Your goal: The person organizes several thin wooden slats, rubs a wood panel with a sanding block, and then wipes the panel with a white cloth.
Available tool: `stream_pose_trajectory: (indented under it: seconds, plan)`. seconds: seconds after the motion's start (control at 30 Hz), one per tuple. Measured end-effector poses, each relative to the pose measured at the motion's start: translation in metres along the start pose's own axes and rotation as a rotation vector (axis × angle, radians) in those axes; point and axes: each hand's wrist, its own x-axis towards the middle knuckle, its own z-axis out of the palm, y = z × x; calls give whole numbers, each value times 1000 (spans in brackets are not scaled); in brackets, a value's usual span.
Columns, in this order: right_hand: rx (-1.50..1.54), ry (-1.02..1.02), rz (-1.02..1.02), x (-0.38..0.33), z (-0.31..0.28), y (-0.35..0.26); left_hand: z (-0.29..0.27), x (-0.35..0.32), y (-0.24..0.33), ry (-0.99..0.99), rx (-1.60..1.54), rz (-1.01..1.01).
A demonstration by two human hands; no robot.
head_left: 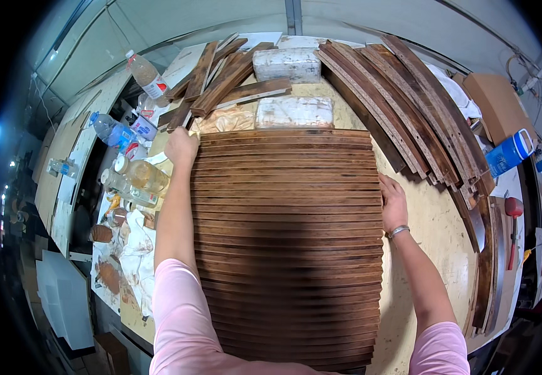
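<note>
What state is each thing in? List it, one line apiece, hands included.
Slatted panel: lying flat
Left hand: fingers curled, at panel's far left corner
Right hand: at panel's right edge
Wrapped blocks: one beyond the other, smudged
Left planks: piled crisscross
Right planks: lying lengthwise
Red mallet: lying down
Blue-capped bottle: capped
White-capped bottle: capped, partly filled
White cloth: crumpled, stained

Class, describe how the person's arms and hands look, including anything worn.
Pale pink sleeves cover the upper arms, leaving the forearms bare. A silvery band circles the wrist of the right hand; none shows on the left hand. Neither is gloved.
</note>
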Motion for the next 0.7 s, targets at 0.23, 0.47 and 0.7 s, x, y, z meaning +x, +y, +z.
stream_pose_trajectory:
  seconds: [0.23,0.47,0.7]
  plan:
    - [25,-29,34,-1,5,8,6,-65,81,-213,-92,288]
    - [-20,40,-30,-1,5,9,-10,-6,-29,23,-67,-111]
    - [31,27,-7,-1,10,12,5,-21,5,-154,-103,87]
